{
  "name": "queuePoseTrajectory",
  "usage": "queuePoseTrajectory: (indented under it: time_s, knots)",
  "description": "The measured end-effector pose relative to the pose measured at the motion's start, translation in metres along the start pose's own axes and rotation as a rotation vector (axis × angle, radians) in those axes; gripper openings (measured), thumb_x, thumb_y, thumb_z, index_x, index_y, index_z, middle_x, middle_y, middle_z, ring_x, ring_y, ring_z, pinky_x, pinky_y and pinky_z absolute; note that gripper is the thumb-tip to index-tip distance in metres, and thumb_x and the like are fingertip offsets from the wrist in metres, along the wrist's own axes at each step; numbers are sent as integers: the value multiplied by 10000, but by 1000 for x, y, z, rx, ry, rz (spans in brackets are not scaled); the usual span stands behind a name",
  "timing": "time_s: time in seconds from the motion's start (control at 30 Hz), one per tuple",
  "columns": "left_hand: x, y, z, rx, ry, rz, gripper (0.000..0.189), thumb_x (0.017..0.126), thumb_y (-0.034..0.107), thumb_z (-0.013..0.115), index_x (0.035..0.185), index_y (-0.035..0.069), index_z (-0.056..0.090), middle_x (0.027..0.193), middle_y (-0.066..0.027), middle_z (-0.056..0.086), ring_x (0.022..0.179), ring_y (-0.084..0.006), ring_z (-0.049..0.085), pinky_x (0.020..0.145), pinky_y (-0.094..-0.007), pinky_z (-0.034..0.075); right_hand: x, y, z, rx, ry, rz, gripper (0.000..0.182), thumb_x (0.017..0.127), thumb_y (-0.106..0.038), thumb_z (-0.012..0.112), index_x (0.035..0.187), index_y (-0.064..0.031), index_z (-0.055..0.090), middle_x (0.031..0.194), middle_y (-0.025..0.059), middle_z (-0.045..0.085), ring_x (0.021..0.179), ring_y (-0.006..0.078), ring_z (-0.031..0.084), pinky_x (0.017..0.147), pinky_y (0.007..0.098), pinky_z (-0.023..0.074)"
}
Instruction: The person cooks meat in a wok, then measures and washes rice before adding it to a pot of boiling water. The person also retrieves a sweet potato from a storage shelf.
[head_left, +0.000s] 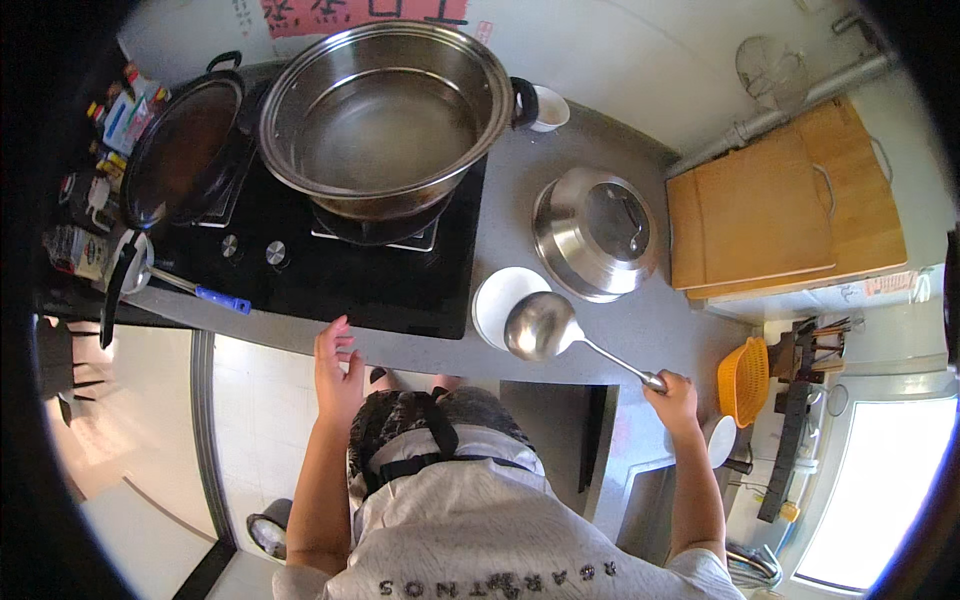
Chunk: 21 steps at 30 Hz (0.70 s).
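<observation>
My right hand (673, 401) grips the handle end of a metal ladle (541, 324). The ladle's bowl overlaps the edge of a white plate or shallow bowl (499, 304) on the grey counter; I cannot tell whether they touch. My left hand (337, 367) is held in front of the counter's edge with its fingers apart, holding nothing. Beyond it, a large stainless steel pot (386, 124) stands on the right burner of the black gas hob (352, 292), with what looks like clear liquid inside. A domed metal lid with a glass centre (596, 234) rests on the counter to the right.
A dark wok (182, 150) sits on the left burner. A blue-handled utensil (221, 298) lies along the hob's left front. A small white bowl (551, 110) stands behind the lid. Wooden cutting boards (757, 210) lean at the right wall, near a yellow basket (742, 382). Bottles (124, 120) crowd the left.
</observation>
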<state>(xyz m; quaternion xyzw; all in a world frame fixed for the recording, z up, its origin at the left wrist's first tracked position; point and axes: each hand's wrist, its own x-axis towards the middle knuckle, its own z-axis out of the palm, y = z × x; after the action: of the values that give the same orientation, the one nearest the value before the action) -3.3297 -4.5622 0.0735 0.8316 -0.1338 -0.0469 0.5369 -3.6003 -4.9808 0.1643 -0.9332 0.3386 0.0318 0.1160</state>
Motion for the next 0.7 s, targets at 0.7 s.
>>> queuePoseTrajectory:
  time_s: [0.7]
  knots:
    - [-53, -12, -14, 40, 209, -224, 525, 783, -119, 485, 1263, 85, 422, 1146, -88, 483, 908, -158, 536, 687, -253, 441, 164, 38, 37, 42, 26, -113, 283, 753, -115, 587, 1028, -50, 574, 1044, 178, 582, 1048, 356, 522, 908, 421, 422]
